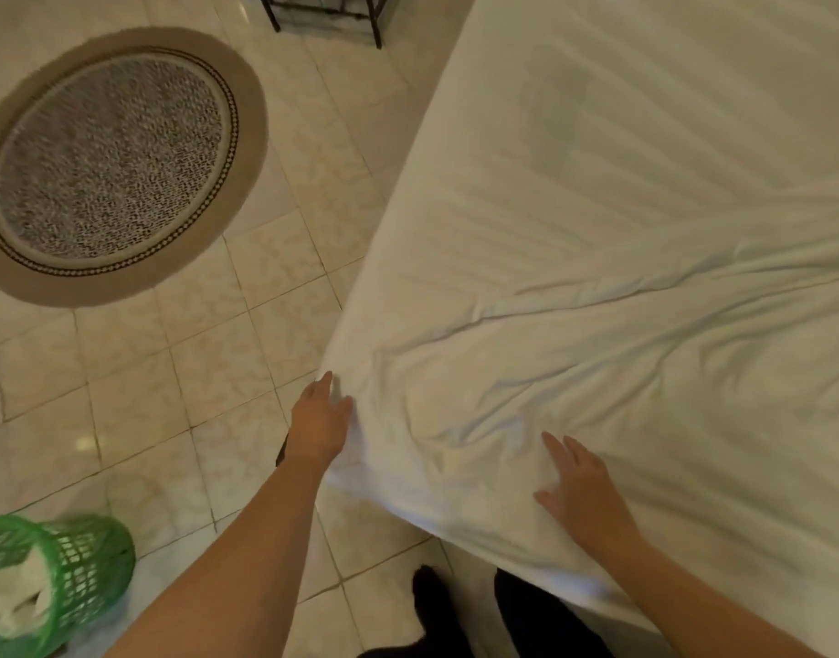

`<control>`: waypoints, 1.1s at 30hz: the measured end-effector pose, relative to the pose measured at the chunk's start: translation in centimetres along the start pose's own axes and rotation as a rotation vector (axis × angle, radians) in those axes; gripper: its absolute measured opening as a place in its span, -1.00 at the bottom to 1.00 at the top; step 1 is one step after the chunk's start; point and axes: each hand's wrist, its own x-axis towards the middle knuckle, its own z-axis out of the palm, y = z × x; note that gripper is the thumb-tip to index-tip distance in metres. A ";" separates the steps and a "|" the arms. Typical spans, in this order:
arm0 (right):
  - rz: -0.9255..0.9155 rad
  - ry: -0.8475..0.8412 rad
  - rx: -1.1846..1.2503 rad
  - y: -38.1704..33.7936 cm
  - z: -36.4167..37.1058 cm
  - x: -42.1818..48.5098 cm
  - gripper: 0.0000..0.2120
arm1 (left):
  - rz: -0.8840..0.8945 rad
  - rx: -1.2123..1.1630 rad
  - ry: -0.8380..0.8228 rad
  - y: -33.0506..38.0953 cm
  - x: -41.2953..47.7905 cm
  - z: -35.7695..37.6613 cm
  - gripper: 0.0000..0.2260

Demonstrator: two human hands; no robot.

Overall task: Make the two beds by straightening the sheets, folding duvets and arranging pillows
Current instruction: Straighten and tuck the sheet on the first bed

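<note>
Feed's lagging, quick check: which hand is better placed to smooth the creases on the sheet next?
Probably right: the right hand lies flat on top of the sheet beside the creases; the left hand is at its side edge.

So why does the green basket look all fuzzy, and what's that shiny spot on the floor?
In the head view, the green basket and the round rug are smeared, most likely by camera movement; the shiny spot is glare from a light on a glossy floor tile; the room light is dim and yellowish, so the white sheet looks cream.
</note>
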 end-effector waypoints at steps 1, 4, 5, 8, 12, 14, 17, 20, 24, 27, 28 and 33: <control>0.039 0.021 -0.007 -0.5 0.6 0.6 -0.21 | 0.023 0.027 -0.029 0.0 1.0 0.1 -0.51; 0.112 0.162 -0.028 -1.4 2.0 1.2 -0.47 | 0.057 0.133 -0.048 -0.5 3.2 0.7 -0.55; 0.111 0.229 -0.029 -1.6 2.3 1.3 -0.59 | 0.090 0.154 -0.026 -0.7 3.6 0.8 -0.56; 0.179 0.326 0.007 -2.4 2.2 1.9 -0.94 | 0.244 0.150 -0.015 -0.8 4.6 0.6 -0.65; 0.300 0.370 0.107 -4.8 2.9 1.2 -0.95 | 0.300 0.070 -0.089 -2.9 4.7 -0.7 -0.92; 0.313 0.376 0.115 -6.2 2.8 0.4 -0.93 | 0.247 0.010 -0.058 -4.3 5.3 -2.9 -0.86; 0.309 0.363 0.106 -8.0 2.7 -0.7 -0.88 | 0.208 -0.043 -0.062 -6.8 5.2 -5.9 -0.87; 0.294 0.317 0.133 -10.6 4.0 -2.2 -0.88 | 0.150 -0.066 -0.086 -9.5 4.3 -7.9 -0.86; 0.277 0.283 0.130 -12.2 6.0 -2.6 -0.89 | 0.111 -0.034 -0.074 -13.3 5.1 -8.3 -0.84; 0.310 0.274 0.104 -12.6 6.8 -2.0 -0.89 | 0.111 -0.004 -0.095 -13.2 5.6 -7.4 -0.84; 0.336 0.266 0.114 -12.8 6.8 -1.8 -0.88 | 0.126 0.017 -0.116 -12.8 5.6 -6.9 -0.86; 0.347 0.299 0.186 -15.2 6.6 -0.4 -0.68 | 0.333 0.038 -0.178 -9.1 5.6 -5.1 -0.72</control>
